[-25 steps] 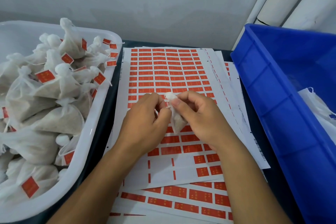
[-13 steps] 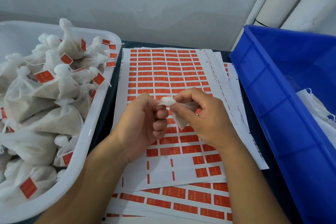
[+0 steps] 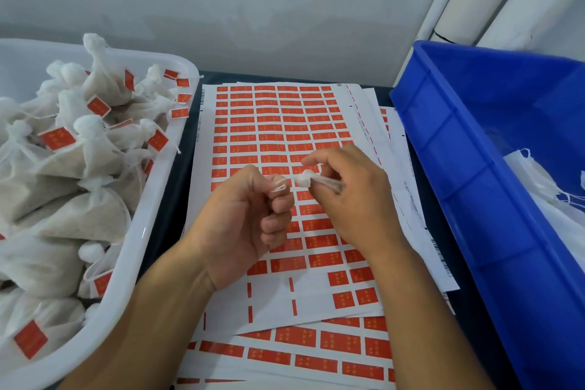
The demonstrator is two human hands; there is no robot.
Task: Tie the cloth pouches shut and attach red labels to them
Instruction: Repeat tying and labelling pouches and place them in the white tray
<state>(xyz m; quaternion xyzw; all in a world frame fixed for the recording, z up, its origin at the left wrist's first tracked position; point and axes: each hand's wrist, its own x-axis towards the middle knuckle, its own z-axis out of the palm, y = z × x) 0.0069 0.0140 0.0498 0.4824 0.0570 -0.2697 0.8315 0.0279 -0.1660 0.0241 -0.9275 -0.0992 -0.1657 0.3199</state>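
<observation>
One cloth pouch (image 3: 319,182) is in hand, held in the air above the sheets of red labels (image 3: 278,123), between my two hands and roughly level with the middle of the top sheet. Its gathered neck shows as a white bunch pointing left; the body of the pouch runs right, mostly hidden under my fingers. My right hand (image 3: 351,196) holds the pouch just behind the bunch, its grip pressed together on the cloth with thumb and fingers curled round it. My left hand (image 3: 240,218) is curled into a loose fist, its grip pinching the white drawstring (image 3: 280,184) between thumb and forefinger. The string runs taut from that pinch to the pouch neck. I cannot tell whether a knot is formed.

Under the hands, several label sheets lie stacked and fanned on the dark worktop (image 3: 177,199). The top sheet carries full rows of red labels at the far end; near its close edge many positions are bare white backing.

Left of the sheets stands a white tub (image 3: 139,231), heaped with tied pouches (image 3: 79,215), many of which show a red label at the neck. Right of the sheets stands a blue bin (image 3: 474,199); white cloth bags (image 3: 538,180) with loose strings lie inside it at the right edge of the view. A pale wall (image 3: 253,3) closes the scene behind the worktop.
</observation>
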